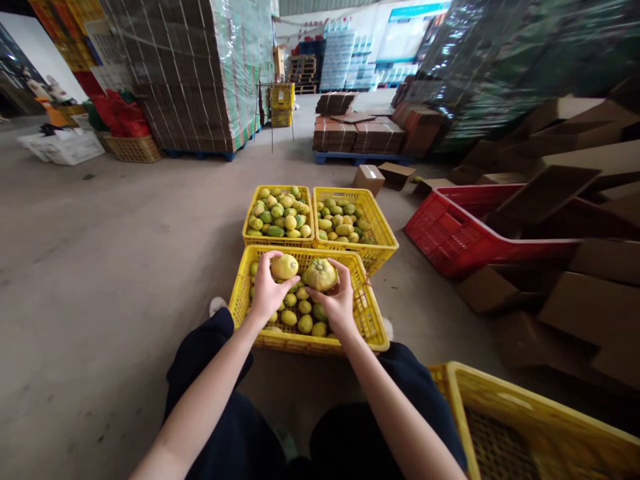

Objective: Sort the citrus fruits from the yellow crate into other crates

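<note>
Sitting inside left grip (267, 292): smooth fruit (285, 267) (knobbly fruit (321, 275) inside right grip (341, 304)).

Smooth yellow fruit (285, 267), lumpy yellow-green fruit (321, 274), held side by side

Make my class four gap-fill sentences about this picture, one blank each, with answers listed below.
1. The knobbly fruit is in the person's ____ hand.
2. The crate under that fruit is coloured ____.
3. Just beyond it, ____ more crates of fruit stand side by side.
4. The right-hand crate with cardboard sticking out is coloured ____.

Missing words: right; yellow; two; red.
</note>
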### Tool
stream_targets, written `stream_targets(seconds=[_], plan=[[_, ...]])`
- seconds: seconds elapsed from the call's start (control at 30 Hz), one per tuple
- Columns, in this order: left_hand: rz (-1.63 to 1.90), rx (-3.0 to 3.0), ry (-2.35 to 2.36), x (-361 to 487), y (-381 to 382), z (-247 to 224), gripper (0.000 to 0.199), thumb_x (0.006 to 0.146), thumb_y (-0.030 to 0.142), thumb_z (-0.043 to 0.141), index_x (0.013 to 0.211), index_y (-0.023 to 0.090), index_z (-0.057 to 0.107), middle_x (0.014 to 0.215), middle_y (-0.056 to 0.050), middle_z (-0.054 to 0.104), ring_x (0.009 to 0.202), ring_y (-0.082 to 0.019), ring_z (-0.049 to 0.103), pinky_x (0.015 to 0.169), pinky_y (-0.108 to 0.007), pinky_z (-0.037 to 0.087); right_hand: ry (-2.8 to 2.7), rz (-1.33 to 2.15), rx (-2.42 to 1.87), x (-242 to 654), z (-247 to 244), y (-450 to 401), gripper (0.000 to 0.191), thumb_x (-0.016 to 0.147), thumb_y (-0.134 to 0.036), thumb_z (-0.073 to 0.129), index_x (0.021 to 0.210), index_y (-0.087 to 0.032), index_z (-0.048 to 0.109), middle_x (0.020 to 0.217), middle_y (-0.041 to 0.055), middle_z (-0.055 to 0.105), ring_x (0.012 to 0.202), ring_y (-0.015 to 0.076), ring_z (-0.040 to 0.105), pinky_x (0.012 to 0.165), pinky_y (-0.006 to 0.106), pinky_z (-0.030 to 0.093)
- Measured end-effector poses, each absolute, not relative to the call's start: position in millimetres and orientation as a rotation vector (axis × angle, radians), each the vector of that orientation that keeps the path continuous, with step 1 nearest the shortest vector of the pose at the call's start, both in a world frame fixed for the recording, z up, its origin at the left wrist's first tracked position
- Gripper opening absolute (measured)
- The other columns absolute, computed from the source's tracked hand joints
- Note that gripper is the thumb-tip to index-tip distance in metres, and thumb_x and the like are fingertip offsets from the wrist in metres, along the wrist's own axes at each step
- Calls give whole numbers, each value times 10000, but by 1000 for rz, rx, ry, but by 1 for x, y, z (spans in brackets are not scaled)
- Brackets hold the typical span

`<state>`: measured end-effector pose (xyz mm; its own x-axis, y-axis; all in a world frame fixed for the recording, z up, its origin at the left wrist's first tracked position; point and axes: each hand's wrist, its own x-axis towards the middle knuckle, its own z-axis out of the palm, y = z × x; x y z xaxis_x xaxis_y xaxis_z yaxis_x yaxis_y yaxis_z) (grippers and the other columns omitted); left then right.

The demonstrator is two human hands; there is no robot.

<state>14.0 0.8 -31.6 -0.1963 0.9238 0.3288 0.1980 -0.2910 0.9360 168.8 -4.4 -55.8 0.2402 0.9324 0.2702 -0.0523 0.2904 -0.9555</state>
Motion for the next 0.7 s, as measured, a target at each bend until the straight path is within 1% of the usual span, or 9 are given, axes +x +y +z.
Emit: stream_targets(seconds=[0.17,0.33,0.47,0.7], plan=[[1498,1458,1345,14,1,-32,503,648,231,799,1056,233,505,1137,-52,581,987,-210,586,901,-379,490,-1054,896,-1046,170,-54,-6,676,547,-233,829,1158,-267,542,1185,32,603,1092,257,585,991,447,464],[1508,1448,1355,15,1,-31,501,633,211,802,1046,234,518,1127,-48,587,973,-200,581,871,-356,499,-1040,913,-1042,170,-54,-6,659,563,-230,812,1160,-280,539,1204,31,599,1105,254,582,1002,447,461],[1508,1415,1347,14,1,-30,502,630,234,803,1048,229,525,1132,-54,590,990,-206,582,835,-336,506,-1069,936,-1019,170,-53,-6,672,566,-227,809,1180,-277,540,1213,33,592,1116,260,577,978,436,480],[1493,1316,1277,14,-1,-25,505,616,254,808,1044,231,540,1161,-56,590,1042,-222,587,815,-316,507,-1070,1016,-994,170,-49,-8,710,564,-236,820,1210,-276,530,1226,31,591,1116,259,576,994,437,472]])
